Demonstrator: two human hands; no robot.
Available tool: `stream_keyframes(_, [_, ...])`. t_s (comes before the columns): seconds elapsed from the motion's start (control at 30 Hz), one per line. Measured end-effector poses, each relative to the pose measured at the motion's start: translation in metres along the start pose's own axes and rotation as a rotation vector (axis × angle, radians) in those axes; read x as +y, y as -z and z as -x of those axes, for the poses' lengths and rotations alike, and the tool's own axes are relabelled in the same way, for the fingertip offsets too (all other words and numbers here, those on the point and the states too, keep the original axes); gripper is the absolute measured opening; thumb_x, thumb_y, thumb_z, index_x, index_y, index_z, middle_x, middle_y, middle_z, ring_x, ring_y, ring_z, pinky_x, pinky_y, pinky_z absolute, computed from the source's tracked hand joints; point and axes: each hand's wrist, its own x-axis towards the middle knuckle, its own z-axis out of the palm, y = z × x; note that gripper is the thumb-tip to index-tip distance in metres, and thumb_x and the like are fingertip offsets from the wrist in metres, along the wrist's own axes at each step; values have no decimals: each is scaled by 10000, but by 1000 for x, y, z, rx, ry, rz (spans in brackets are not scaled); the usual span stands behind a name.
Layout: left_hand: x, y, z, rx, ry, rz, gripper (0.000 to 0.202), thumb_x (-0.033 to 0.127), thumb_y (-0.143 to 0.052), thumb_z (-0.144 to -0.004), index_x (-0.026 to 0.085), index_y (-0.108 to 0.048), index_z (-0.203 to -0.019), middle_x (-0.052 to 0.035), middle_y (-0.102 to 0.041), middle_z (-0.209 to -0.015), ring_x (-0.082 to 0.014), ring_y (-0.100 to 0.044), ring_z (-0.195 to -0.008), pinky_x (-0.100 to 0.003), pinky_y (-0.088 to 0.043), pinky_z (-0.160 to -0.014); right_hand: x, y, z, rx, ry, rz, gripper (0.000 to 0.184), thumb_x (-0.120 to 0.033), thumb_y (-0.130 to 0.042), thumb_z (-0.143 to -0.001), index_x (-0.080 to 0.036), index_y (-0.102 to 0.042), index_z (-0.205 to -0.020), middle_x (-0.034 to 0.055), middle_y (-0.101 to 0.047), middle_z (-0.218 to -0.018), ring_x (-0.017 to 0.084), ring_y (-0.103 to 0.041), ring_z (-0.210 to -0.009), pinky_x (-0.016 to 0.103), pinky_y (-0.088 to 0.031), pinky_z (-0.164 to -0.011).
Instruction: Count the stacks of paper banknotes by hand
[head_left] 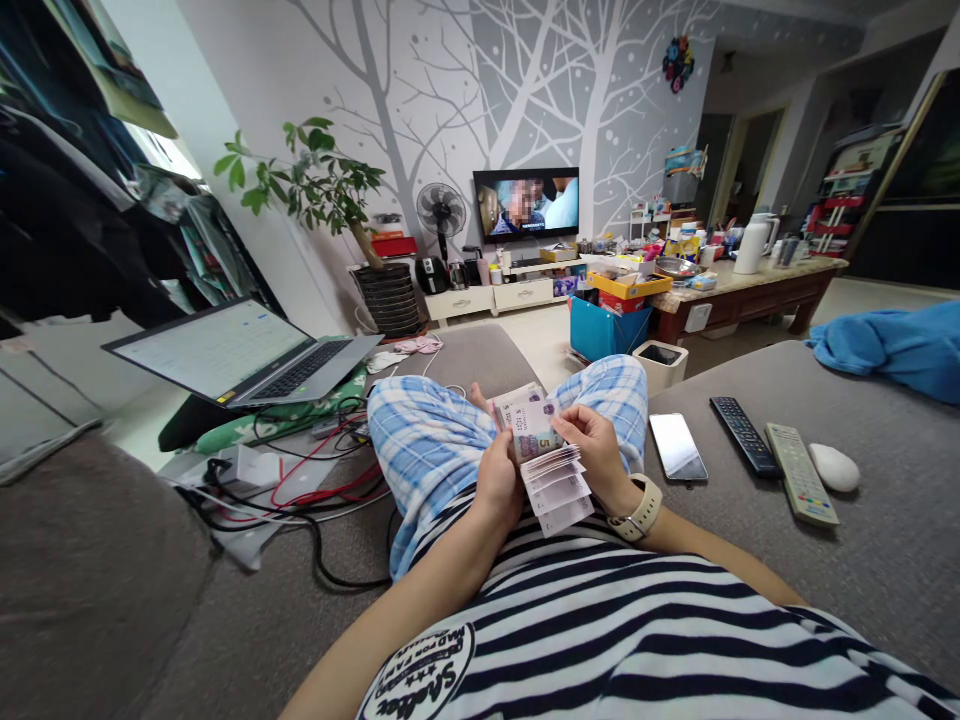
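Note:
I sit on a grey sofa with my knees up in blue plaid shorts. My left hand grips a stack of banknotes from the left side, fingers closed round it. My right hand, with a watch on the wrist, pinches the fanned notes from the right, the thumb on the top note. The lower ends of several notes fan out over my striped shirt.
On the sofa to my right lie a phone, a black remote, a grey remote and a white mouse. An open laptop and tangled cables sit at my left. A TV and low table stand ahead.

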Motion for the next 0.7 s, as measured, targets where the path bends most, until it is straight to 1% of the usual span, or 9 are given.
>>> stream_keyframes(0.1, [0,0,1,-4,-2,6,176,228,-568,-785,123,-685,-863,-65,-754,-768,-188,-687,-695,-288,-525,-719,-1,0,1,-12,2,-8,240,-388,-681,-770,-185,-592,-678,-36,-552,-592,121,-464,-551,257,-370,-530])
stream_keyframes(0.17, [0,0,1,-2,0,-1,175,229,-563,-792,125,-685,-863,-57,-748,-742,-187,-686,-694,-284,-526,-709,0,0,1,-21,1,-14,240,-387,-678,-775,-186,-593,-677,-36,-551,-590,122,-464,-551,257,-372,-531])
stream_keyframes(0.3, [-1,0,0,3,5,-19,196,238,-563,-794,120,-699,-872,-62,-752,-747,-205,-695,-733,-305,-534,-739,0,0,1,-28,8,-16,242,-387,-670,-787,-189,-590,-672,-35,-544,-589,124,-462,-554,258,-375,-531])
stream_keyframes(0.4, [-1,1,0,1,-9,-23,206,242,-571,-788,110,-707,-869,-71,-754,-765,-202,-688,-715,-310,-527,-749,0,0,1,-34,7,-13,247,-392,-667,-791,-187,-591,-677,-35,-542,-593,123,-458,-554,258,-374,-532])
stream_keyframes(0.5, [-1,2,2,-21,-31,-45,209,265,-620,-761,107,-710,-863,-74,-747,-758,-212,-683,-718,-317,-515,-752,0,0,1,-36,4,-14,263,-404,-672,-785,-184,-587,-670,-35,-537,-591,121,-451,-550,260,-370,-531])
stream_keyframes(0.6, [-1,3,2,-18,-39,-54,213,304,-674,-711,118,-703,-810,-67,-744,-764,-218,-679,-730,-322,-509,-765,0,0,1,-40,0,-14,277,-418,-675,-780,-184,-584,-664,-34,-533,-588,122,-447,-548,261,-364,-527])
stream_keyframes(0.7, [-2,4,0,-13,-24,-51,220,317,-672,-681,122,-695,-781,-66,-747,-790,-211,-672,-744,-324,-511,-780,-1,0,1,-54,0,-11,276,-424,-668,-786,-182,-596,-675,-28,-544,-600,126,-455,-558,263,-369,-535])
